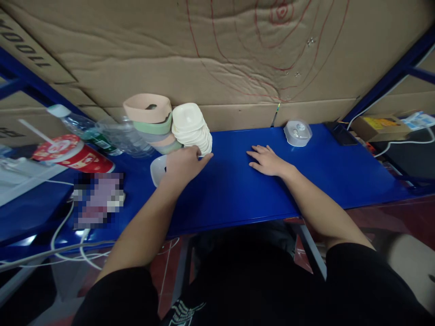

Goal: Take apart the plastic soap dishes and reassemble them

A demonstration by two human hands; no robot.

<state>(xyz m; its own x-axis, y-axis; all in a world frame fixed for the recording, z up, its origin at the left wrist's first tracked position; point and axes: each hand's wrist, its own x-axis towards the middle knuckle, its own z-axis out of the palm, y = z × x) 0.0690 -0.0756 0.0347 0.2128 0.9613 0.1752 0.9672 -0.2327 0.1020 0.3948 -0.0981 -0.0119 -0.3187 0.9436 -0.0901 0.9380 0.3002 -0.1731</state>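
Note:
My left hand (185, 165) is in front of a leaning stack of small cream-white square dishes (190, 118). Its thumb stands apart from the index finger, and the other fingers are mostly hidden; I cannot tell whether it touches the stack. Partly behind that wrist lies a single white dish (157, 171) with a dark spot at its edge. Left of the dishes rises a stack of peach, green and grey square bowls (148, 110). My right hand (268, 160) rests palm down on the blue table (234, 194), fingers spread, holding nothing.
A clear round-cornered container (298, 133) stands at the back right, near a dark flat object (340, 133). On the left are a red cup with straw (76, 153), a plastic bottle (89, 131), a blurred-out item (98, 199) and white cables (54, 242). Cardboard (136, 54) walls the back.

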